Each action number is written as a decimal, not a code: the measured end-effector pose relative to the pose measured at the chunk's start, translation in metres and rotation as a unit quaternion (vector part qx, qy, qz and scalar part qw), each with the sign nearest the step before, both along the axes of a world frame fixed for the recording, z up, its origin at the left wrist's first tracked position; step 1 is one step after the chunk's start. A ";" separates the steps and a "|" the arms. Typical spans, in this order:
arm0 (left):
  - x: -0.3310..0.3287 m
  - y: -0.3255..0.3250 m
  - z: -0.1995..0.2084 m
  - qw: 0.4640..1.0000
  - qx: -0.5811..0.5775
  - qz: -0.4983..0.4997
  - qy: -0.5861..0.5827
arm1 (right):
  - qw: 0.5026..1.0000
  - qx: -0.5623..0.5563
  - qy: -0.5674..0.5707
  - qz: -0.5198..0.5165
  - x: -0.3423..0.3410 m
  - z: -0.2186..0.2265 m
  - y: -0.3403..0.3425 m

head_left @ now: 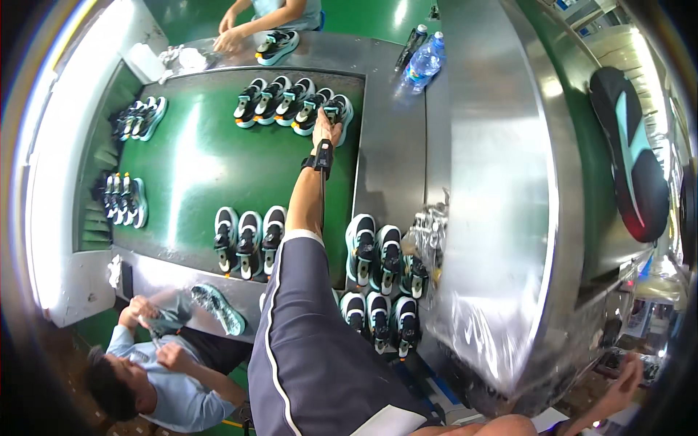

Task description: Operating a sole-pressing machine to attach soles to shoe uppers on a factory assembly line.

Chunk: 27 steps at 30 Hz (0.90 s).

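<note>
My left arm reaches forward over the green conveyor belt (pixel 185 156). My left hand (pixel 327 131) is closed at the heel of a black, white and pale-blue sneaker (pixel 343 109), the rightmost in the far row. Its fingers are partly hidden against the shoe. Other sneakers (pixel 270 100) of the same kind stand close beside it, toes away from me. At the lower right my right hand (pixel 627 381) is raised with fingers apart, holding nothing visible. It is nearest to some dark shoes (pixel 647 367) behind it.
Nearer sneakers (pixel 249 240) stand on the belt; more (pixel 378 320) crowd its right side by clear plastic wrap (pixel 483 334). A water bottle (pixel 425 64) stands on the metal ledge. Co-workers sit at lower left (pixel 171 385) and far edge (pixel 283 14). A large sole (pixel 629 152) is at right.
</note>
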<state>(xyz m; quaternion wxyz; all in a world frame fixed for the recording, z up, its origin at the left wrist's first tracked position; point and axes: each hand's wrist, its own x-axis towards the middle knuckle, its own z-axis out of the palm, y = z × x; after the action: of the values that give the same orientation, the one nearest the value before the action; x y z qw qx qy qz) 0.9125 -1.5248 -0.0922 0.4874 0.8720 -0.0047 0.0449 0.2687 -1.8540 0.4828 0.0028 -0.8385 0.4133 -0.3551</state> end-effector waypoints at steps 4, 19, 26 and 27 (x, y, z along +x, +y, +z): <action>-0.026 -0.030 -0.020 0.989 0.115 -0.024 0.085 | 0.951 0.020 0.067 0.301 0.159 0.030 0.022; -0.412 0.036 0.174 0.850 -0.401 -0.207 0.273 | 0.909 -0.083 0.126 0.390 0.274 0.020 0.033; -0.521 -0.003 0.316 0.411 -0.466 -0.633 0.461 | 0.943 -0.171 -0.001 0.284 0.040 0.047 0.106; -0.527 -0.016 0.327 0.366 -0.456 -0.667 0.462 | 0.945 -0.174 -0.007 0.278 0.007 0.041 0.115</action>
<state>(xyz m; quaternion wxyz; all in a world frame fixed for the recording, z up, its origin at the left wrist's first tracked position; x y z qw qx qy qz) 0.3856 -1.5412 0.2346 0.6079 0.1149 -0.3375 -0.7095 0.2759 -1.7386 0.5233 -0.0421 -0.9050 0.0956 -0.4124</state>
